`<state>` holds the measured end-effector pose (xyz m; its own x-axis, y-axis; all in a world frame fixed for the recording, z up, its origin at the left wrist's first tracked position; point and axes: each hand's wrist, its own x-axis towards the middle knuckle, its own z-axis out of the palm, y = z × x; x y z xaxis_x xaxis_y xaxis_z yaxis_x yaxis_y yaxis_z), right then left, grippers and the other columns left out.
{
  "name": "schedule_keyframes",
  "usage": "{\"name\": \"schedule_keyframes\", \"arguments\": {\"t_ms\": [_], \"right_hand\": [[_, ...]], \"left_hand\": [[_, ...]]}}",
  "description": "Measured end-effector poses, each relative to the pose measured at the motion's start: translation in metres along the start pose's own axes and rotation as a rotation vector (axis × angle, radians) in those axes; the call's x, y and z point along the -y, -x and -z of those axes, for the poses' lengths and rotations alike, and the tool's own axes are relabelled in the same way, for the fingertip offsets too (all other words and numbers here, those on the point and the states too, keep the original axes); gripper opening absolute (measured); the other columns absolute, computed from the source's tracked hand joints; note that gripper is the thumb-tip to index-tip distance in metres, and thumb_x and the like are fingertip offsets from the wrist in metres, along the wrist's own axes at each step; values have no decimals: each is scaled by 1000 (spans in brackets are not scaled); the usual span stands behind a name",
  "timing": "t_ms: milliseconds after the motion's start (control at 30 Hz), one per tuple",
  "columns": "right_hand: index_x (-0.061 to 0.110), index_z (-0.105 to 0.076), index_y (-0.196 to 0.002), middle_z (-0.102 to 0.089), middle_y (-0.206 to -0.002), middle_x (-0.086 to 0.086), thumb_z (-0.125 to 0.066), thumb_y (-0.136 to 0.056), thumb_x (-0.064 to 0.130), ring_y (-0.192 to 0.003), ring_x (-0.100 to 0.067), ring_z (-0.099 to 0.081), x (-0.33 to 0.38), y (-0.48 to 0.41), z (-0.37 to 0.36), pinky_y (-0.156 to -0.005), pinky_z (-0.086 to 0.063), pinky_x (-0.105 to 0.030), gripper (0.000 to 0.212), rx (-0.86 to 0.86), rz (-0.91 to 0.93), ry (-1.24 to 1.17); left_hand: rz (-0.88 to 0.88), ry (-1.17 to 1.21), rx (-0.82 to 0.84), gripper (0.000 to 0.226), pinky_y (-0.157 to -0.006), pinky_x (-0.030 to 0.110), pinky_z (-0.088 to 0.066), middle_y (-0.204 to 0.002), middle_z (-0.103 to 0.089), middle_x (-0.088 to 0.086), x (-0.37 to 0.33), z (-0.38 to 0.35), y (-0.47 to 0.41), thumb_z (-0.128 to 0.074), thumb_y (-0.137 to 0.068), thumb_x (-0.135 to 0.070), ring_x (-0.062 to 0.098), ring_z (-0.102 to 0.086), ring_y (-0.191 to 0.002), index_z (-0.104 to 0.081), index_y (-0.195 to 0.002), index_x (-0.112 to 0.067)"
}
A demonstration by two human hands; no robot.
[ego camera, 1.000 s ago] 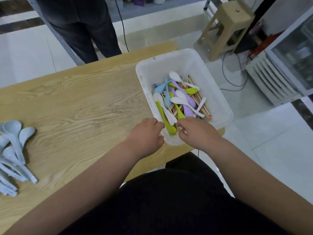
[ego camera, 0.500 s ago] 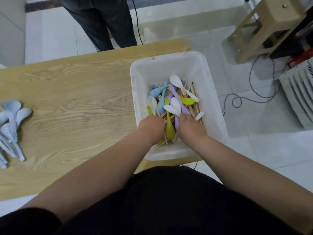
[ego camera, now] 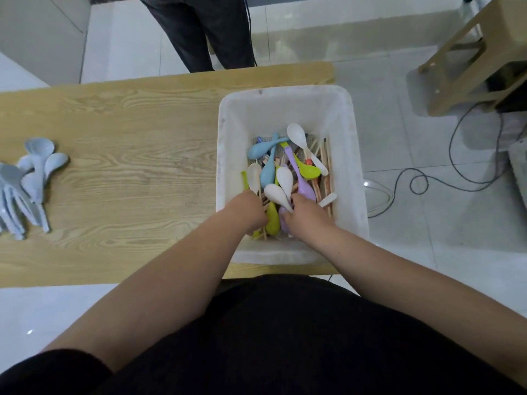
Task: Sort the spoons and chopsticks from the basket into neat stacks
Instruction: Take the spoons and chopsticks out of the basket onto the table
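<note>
Presently both hands are being pushed into the near end of the basket point(ego camera: 228, 166), where mixed spoons point(ego camera: 285, 181) and chopsticks point(ego camera: 325, 178) are lying tangled. The left hand point(ego camera: 248, 209) and right hand point(ego camera: 306, 213) are being worked side by side, probably to gather one kind. Their fingers are being hidden by the pile, so any grip cannot be told. Pale blue spoons point(ego camera: 37, 178) are lying fanned on the surface point(ego camera: 128, 124), seemingly already sorted. No writing can be read.

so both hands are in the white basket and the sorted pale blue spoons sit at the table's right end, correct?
Wrong side. The head view shows the pale blue spoons at the left end of the table; the left hand and right hand are in the white basket.
</note>
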<state>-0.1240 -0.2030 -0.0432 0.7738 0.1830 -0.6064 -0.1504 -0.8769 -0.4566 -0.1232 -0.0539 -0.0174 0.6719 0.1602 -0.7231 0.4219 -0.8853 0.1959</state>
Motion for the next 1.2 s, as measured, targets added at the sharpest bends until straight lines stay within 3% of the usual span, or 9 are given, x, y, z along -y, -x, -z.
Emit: {"name": "schedule_keyframes", "arguments": {"t_ms": [133, 267, 367, 467, 667, 767, 967, 1100, 1200], "right_hand": [[20, -49, -100, -60, -103, -5, -56, -97, 42, -88, -26, -55, 4, 1, 0, -71, -38, -30, 24, 11, -36, -92], [21, -48, -97, -56, -93, -1, -60, -95, 40, -85, -26, -54, 7, 3, 3, -62, -34, -30, 22, -11, -71, -189], [25, -49, -83, -54, -83, 2, -54, -98, 38, -80, -23, -52, 9, 6, 6, -59, -31, -31, 20, -66, -50, -217], [25, -50, -75, -54, -75, 2, -50, -100, 33, -71, -19, -52, 14, 13, 11, -54, -30, -30, 26, -162, 8, -315], [23, -68, -81, -72, -81, 1, -69, -83, 45, -81, -22, -69, 37, 30, 3, -75, -58, -44, 23, -130, 16, -721], [20, -67, -78, -74, -88, -12, -75, -66, 50, -87, -33, -73, 45, 34, -5, -76, -60, -58, 33, -88, -7, -880], [28, -71, -86, -75, -86, -5, -68, -65, 59, -87, -31, -72, 56, 37, -4, -81, -58, -58, 37, -125, 19, -877], [27, -74, -94, -75, -91, -5, -53, -84, 30, -95, -31, -71, 69, 40, 0, -83, -59, -52, 23, -100, 70, -877], [34, -75, -100, -77, -93, -1, -44, -84, 13, -93, -31, -71, 81, 41, 5, -71, -59, -43, 41, -40, 121, -908]], "left_hand": [[81, 207, 123, 14, -58, 27, -58, -75, -69, 8, 4, 1, 13, -62, -91, -15, 21, -69, -64, -62, -83, -4], [114, 431, 183, 11, -78, 41, -62, -73, -71, 15, 15, 4, 27, -55, -86, -6, 28, -73, -69, -63, -89, 0], [74, 531, 164, 2, -66, 33, -63, -76, -64, 14, 18, 10, 41, -55, -88, -3, 23, -64, -61, -56, -89, -4], [21, 638, 157, 18, -62, 28, -59, -87, -62, 14, 26, 11, 51, -60, -85, -6, 22, -61, -70, -52, -102, -5], [-124, 773, 73, 21, -81, 47, -61, -99, -65, 12, 36, 12, 64, -62, -82, -10, 31, -69, -95, -53, -101, -14], [-180, 674, 3, 19, -81, 46, -60, -94, -67, 5, 37, 15, 66, -64, -82, -19, 25, -71, -88, -52, -97, -21], [-215, 643, -35, 24, -77, 45, -61, -88, -65, 2, 34, 20, 73, -68, -83, -21, 19, -71, -77, -49, -97, -18], [-230, 638, -61, 29, -76, 48, -60, -89, -70, 4, 33, 23, 76, -70, -76, -22, 21, -72, -78, -50, -97, -19], [-237, 707, -112, 28, -76, 48, -60, -84, -72, 3, 34, 27, 80, -69, -75, -16, 19, -73, -76, -50, -95, -17]]}}
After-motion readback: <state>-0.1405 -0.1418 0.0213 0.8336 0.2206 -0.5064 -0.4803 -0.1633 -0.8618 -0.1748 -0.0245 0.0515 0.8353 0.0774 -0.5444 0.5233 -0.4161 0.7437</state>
